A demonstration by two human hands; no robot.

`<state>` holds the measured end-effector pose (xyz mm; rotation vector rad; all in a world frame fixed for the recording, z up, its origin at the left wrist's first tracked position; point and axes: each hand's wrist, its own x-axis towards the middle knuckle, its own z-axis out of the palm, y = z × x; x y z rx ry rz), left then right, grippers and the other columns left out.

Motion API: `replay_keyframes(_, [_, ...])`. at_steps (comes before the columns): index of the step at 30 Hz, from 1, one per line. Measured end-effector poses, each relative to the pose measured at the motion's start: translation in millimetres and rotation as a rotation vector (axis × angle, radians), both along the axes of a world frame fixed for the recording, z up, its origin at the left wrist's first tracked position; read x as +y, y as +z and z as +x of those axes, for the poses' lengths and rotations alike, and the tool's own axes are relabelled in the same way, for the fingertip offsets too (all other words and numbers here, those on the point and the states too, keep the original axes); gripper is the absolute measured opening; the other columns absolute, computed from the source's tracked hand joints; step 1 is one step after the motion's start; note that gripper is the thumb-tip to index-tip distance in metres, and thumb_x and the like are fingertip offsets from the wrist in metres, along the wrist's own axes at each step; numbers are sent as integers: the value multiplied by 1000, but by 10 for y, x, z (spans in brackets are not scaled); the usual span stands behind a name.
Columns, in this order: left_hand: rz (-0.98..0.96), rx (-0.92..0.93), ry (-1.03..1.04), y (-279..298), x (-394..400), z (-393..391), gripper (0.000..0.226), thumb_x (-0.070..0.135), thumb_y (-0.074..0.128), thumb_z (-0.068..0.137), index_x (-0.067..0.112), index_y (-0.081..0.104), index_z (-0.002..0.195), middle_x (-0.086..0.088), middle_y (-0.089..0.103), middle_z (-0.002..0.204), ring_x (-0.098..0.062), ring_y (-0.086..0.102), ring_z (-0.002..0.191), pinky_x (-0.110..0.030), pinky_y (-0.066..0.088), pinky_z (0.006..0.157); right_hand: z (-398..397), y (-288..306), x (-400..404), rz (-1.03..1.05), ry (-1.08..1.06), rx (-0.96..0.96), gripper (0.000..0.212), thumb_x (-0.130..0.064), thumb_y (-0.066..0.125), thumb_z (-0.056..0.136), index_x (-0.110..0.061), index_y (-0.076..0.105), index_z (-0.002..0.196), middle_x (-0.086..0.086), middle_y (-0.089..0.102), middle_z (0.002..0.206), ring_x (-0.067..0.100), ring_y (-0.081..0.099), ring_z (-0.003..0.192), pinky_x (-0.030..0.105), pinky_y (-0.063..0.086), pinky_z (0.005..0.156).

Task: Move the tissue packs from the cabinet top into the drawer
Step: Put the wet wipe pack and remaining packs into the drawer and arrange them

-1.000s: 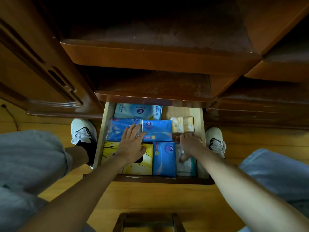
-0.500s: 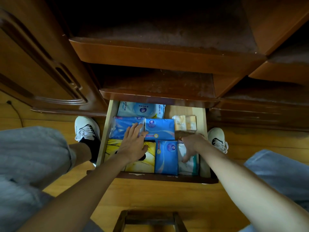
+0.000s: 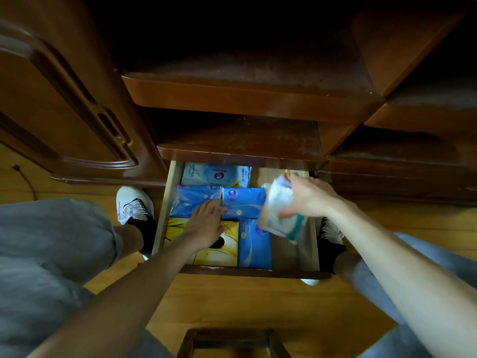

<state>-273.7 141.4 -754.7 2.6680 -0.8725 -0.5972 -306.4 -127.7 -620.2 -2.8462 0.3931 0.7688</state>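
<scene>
The open wooden drawer (image 3: 162,218) below me holds several tissue packs: a pale blue pack (image 3: 215,175) at the back, two blue packs (image 3: 189,201) (image 3: 244,202) in the middle row, a yellow pack (image 3: 228,250) and a blue pack (image 3: 254,245) at the front. My left hand (image 3: 205,224) lies flat, fingers apart, on the yellow and left blue packs. My right hand (image 3: 308,196) grips a white and green tissue pack (image 3: 277,214), lifted and tilted above the drawer's right side. The small tan pack at the back right is mostly hidden behind it.
Dark cabinet shelves (image 3: 240,99) overhang the drawer's back. A carved cabinet door (image 3: 64,99) stands at the left. My white shoes (image 3: 133,205) flank the drawer on the wood floor. A dark wooden stool frame (image 3: 232,342) sits at the bottom edge.
My right hand has taken hold of the white and green pack and lifted it up out of the drawer's front right corner. My left hand has stayed on the packs.
</scene>
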Motion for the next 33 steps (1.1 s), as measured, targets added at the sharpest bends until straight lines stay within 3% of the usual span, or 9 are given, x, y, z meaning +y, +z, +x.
replay_keyframes(4, [-308, -69, 318, 171, 61, 80, 36, 26, 47, 101, 24, 51, 137, 2, 54, 134, -20, 55, 118, -36, 48, 91, 125, -39, 394, 798, -703, -112, 59, -54, 91, 65, -27, 64, 109, -11, 73, 90, 4, 72, 76, 22, 51, 56])
replay_keyframes(8, [-685, 330, 972, 346, 107, 385, 20, 19, 49, 100, 16, 61, 116, -3, 67, 107, -27, 65, 100, -34, 50, 83, 318, -536, 877, 1044, -1025, 79, 59, -52, 88, 69, -17, 66, 112, 2, 78, 88, 15, 75, 71, 24, 56, 52])
replay_keyframes(10, [-782, 600, 1108, 400, 162, 582, 27, 28, 65, 93, 11, 64, 115, -4, 69, 94, -22, 67, 83, -34, 55, 77, 563, -757, 1055, 1015, -1081, 55, 74, -58, 87, 69, -16, 61, 124, 7, 71, 109, 21, 70, 90, 32, 58, 67])
replay_keyframes(14, [-843, 619, 1078, 343, 229, 822, 47, 23, 83, 80, 19, 59, 119, 1, 69, 103, -10, 67, 80, -23, 53, 57, 913, -1017, 1279, 925, -1020, -7, 127, -72, 85, 60, -18, 25, 158, 10, 39, 156, 33, 42, 140, 50, 38, 112])
replay_keyframes(18, [-803, 521, 1003, 190, 128, 977, 45, 14, 77, 86, 20, 57, 126, 1, 70, 108, -17, 69, 87, -40, 59, 82, 1090, -1243, 1286, 747, -868, 33, 134, -90, 64, 59, -17, 18, 161, 10, 22, 167, 35, 24, 151, 55, 24, 121])
replay_keyframes(22, [-695, 433, 936, 63, 101, 1037, 47, 11, 72, 90, 18, 52, 133, 5, 70, 104, -2, 69, 80, -19, 57, 62, 1192, -1399, 1213, 521, -674, 16, 135, -96, 43, 65, -7, 9, 161, 14, 11, 169, 39, 5, 155, 58, 5, 121])
replay_keyframes(27, [-575, 449, 885, -43, 77, 1086, 63, 7, 65, 93, 15, 36, 148, -6, 62, 132, -21, 62, 116, -32, 52, 97, 1337, -1544, 1232, 323, -426, -43, 99, -93, 32, 80, -11, 58, 130, 15, 54, 147, 36, 34, 146, 62, 10, 119])
replay_keyframes(30, [-386, 353, 769, -28, 56, 1098, 64, 10, 58, 95, 16, 29, 151, -11, 51, 143, -30, 52, 128, -39, 43, 106, 1403, -1469, 1229, 277, -440, -31, 90, -88, 35, 84, -15, 57, 132, 16, 61, 136, 35, 43, 141, 46, 17, 118])
replay_keyframes(33, [-197, 231, 645, -30, 24, 957, 68, 16, 50, 96, 12, 18, 156, -15, 29, 158, -33, 33, 141, -43, 31, 115, 1473, -1462, 1244, 349, -425, -14, 81, -70, 50, 93, -6, 52, 142, 18, 56, 142, 30, 49, 134, 26, 24, 84])
